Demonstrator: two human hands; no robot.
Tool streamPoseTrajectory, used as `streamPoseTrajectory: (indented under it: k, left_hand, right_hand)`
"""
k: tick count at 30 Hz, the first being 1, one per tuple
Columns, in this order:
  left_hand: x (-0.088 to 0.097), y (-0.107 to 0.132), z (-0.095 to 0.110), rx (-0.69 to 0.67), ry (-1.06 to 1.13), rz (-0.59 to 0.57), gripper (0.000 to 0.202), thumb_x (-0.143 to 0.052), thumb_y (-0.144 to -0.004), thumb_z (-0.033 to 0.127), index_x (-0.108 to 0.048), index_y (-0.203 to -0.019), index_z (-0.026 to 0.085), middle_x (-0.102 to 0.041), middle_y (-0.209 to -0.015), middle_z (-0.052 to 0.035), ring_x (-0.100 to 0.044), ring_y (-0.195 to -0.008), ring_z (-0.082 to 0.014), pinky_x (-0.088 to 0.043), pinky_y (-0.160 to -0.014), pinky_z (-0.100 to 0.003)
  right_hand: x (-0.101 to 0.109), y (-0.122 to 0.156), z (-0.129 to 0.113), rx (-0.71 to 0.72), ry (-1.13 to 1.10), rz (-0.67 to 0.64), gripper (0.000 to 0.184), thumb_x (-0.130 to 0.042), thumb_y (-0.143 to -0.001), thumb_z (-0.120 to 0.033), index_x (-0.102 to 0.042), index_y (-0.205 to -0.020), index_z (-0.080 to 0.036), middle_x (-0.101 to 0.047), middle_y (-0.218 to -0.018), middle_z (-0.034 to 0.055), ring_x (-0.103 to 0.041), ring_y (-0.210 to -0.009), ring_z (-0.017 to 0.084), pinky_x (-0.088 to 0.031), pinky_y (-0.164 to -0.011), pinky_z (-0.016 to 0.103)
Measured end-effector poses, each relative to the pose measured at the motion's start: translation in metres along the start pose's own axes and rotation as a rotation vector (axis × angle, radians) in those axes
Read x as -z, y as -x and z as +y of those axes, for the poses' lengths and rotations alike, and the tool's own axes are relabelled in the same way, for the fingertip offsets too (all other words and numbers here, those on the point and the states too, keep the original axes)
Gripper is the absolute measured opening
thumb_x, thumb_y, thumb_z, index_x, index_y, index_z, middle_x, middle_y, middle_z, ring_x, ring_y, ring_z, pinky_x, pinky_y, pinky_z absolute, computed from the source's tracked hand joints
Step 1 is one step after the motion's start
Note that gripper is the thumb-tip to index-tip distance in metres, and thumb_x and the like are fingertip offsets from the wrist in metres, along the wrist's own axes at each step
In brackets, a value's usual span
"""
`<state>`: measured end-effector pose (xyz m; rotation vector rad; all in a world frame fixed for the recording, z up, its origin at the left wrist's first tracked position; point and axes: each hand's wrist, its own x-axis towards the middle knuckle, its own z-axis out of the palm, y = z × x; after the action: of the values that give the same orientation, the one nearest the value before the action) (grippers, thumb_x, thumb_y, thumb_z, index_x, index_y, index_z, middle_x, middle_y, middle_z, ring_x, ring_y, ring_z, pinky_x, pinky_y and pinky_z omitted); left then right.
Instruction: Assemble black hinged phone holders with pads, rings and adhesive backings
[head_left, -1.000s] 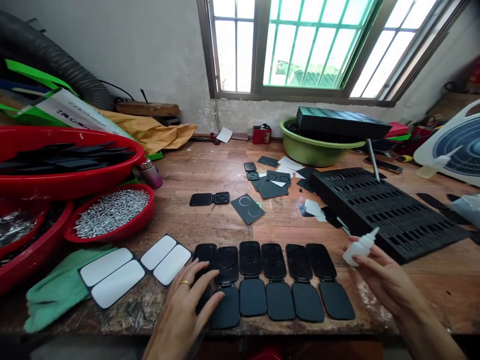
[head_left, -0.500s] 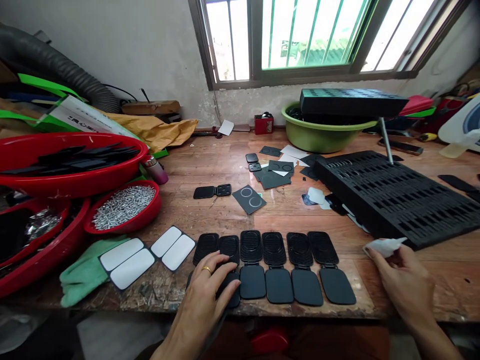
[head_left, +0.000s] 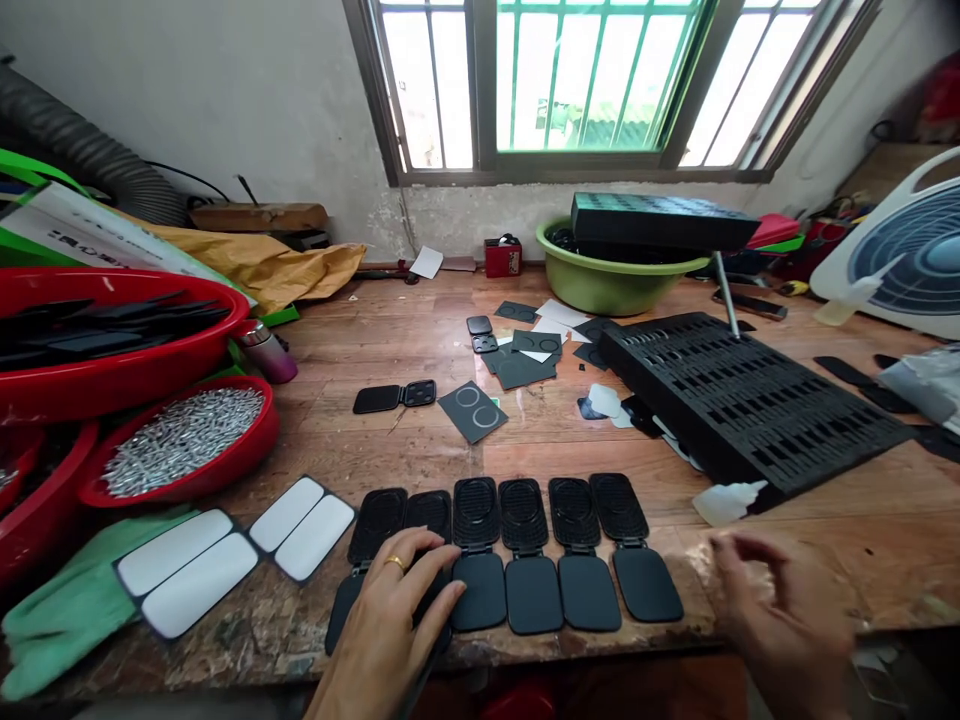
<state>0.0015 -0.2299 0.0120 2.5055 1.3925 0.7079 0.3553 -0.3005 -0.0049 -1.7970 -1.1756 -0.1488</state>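
Observation:
My left hand [head_left: 386, 610], with a gold ring, lies over the leftmost black hinged cases at the table's front edge. Its fingers are spread and hide much of the case [head_left: 429, 515] beneath. Several such cases stand unfolded in a row, ridged halves at the back and smooth halves in front, like the rightmost case [head_left: 649, 585]. My right hand [head_left: 784, 610], somewhat blurred, hovers right of the row with curled fingers apart and nothing seen in them. Just behind it a small white translucent squeeze bottle [head_left: 729, 502] with a pointed nozzle lies on its side.
White label sheets [head_left: 187, 570] and a green cloth [head_left: 71, 605] lie left. Red basins hold black pieces and metal pins [head_left: 184, 440]. A black slotted rack [head_left: 757, 405] lies right, a green basin [head_left: 611, 285] behind. Dark ring-marked sheets [head_left: 472, 412] lie mid-table; a fan [head_left: 900, 250] stands far right.
My right hand has let go of the squeeze bottle, which now lies by the rack, and has drawn back toward me. My left hand stays on the cases. The view has swung right.

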Motion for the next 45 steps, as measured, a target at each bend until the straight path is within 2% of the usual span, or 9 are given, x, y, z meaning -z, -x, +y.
streamPoseTrajectory:
  k: [3, 8, 15, 20, 24, 28, 32, 38, 45]
  left_hand:
    - [-0.004, -0.001, -0.003, -0.038, 0.002, 0.038, 0.021, -0.056, -0.089, 0.031, -0.064, -0.108, 0.027, -0.058, -0.110, -0.0059, -0.055, -0.107, -0.0222, -0.054, -0.087, -0.034]
    - [-0.004, 0.001, -0.007, -0.099, -0.004, 0.065, 0.022, -0.058, -0.088, 0.033, -0.065, -0.107, 0.026, -0.059, -0.106, -0.0082, -0.058, -0.102, -0.0227, -0.056, -0.081, -0.031]
    - [0.002, 0.014, -0.014, -0.039, -0.017, 0.059, 0.022, -0.056, -0.089, 0.034, -0.066, -0.107, 0.027, -0.060, -0.112, -0.0085, -0.056, -0.108, -0.0245, -0.055, -0.085, -0.034]
    - [0.003, 0.021, -0.021, 0.029, -0.033, 0.079, 0.024, -0.054, -0.090, 0.035, -0.065, -0.110, 0.027, -0.057, -0.119, -0.0083, -0.052, -0.115, -0.0256, -0.053, -0.091, -0.036]
    - [0.000, 0.024, -0.031, -0.017, -0.060, 0.102, 0.026, -0.056, -0.088, 0.034, -0.063, -0.113, 0.029, -0.058, -0.119, -0.0068, -0.054, -0.114, -0.0247, -0.055, -0.089, -0.035]
    - [-0.001, 0.018, -0.040, -0.071, -0.095, 0.135, 0.027, -0.058, -0.087, 0.035, -0.063, -0.113, 0.031, -0.059, -0.117, -0.0047, -0.059, -0.109, -0.0236, -0.058, -0.083, -0.032]
    - [-0.002, 0.010, -0.041, -0.106, -0.087, 0.154, 0.027, -0.058, -0.087, 0.036, -0.063, -0.113, 0.031, -0.059, -0.118, -0.0043, -0.059, -0.108, -0.0235, -0.058, -0.083, -0.033]
    - [-0.003, 0.007, -0.029, -0.079, -0.061, 0.113, 0.026, -0.056, -0.088, 0.037, -0.063, -0.112, 0.031, -0.059, -0.116, -0.0040, -0.060, -0.105, -0.0218, -0.057, -0.081, -0.028]
    - [-0.003, -0.002, 0.000, -0.006, 0.061, -0.035, 0.022, -0.053, -0.091, 0.030, -0.060, -0.112, 0.027, -0.054, -0.113, -0.0074, -0.052, -0.108, -0.0225, -0.053, -0.085, -0.033]
  right_hand:
    - [-0.027, -0.016, -0.025, 0.311, -0.114, -0.221, 0.017, -0.052, -0.090, -0.033, -0.061, -0.099, -0.021, -0.061, -0.100, 0.0073, -0.058, -0.094, 0.021, -0.046, -0.085, 0.035]
    - [-0.103, -0.074, -0.046, 0.330, 0.128, -0.597, 0.033, -0.045, -0.091, -0.024, -0.054, -0.121, -0.014, -0.051, -0.127, 0.0113, -0.045, -0.121, 0.021, -0.038, -0.105, 0.034]
    - [-0.218, -0.145, -0.065, 0.182, 0.305, -0.699, 0.052, -0.045, -0.093, -0.033, -0.042, -0.136, -0.004, -0.031, -0.143, 0.0205, -0.028, -0.135, 0.029, -0.022, -0.112, 0.041]
    - [-0.254, -0.160, -0.075, 0.108, 0.382, -0.722, 0.070, -0.040, -0.094, -0.051, -0.023, -0.148, -0.011, -0.011, -0.150, 0.0203, -0.012, -0.139, 0.035, -0.014, -0.111, 0.050]
    - [-0.254, -0.145, -0.089, 0.164, 0.411, -0.767, 0.068, -0.040, -0.093, -0.054, -0.032, -0.144, -0.010, -0.023, -0.144, 0.0234, -0.019, -0.137, 0.036, -0.017, -0.109, 0.050]
    - [-0.233, -0.134, -0.108, 0.247, 0.421, -0.835, 0.061, -0.055, -0.085, -0.056, -0.053, -0.127, -0.012, -0.046, -0.128, 0.0205, -0.043, -0.121, 0.032, -0.033, -0.101, 0.041]
    - [-0.188, -0.179, -0.112, 0.224, 0.453, -0.828, 0.031, -0.064, -0.083, -0.042, -0.067, -0.091, -0.012, -0.062, -0.096, 0.0125, -0.059, -0.091, 0.022, -0.044, -0.083, 0.031]
    - [-0.115, -0.281, -0.053, -0.025, 0.609, -0.652, 0.017, -0.063, -0.083, -0.025, -0.062, -0.081, -0.008, -0.061, -0.081, 0.0090, -0.059, -0.085, 0.020, -0.047, -0.079, 0.035]
    - [-0.115, -0.287, 0.014, -0.228, 0.542, -0.669, 0.024, -0.069, -0.079, -0.028, -0.063, -0.077, -0.005, -0.056, -0.063, 0.0116, -0.062, -0.072, 0.032, -0.049, -0.067, 0.041]
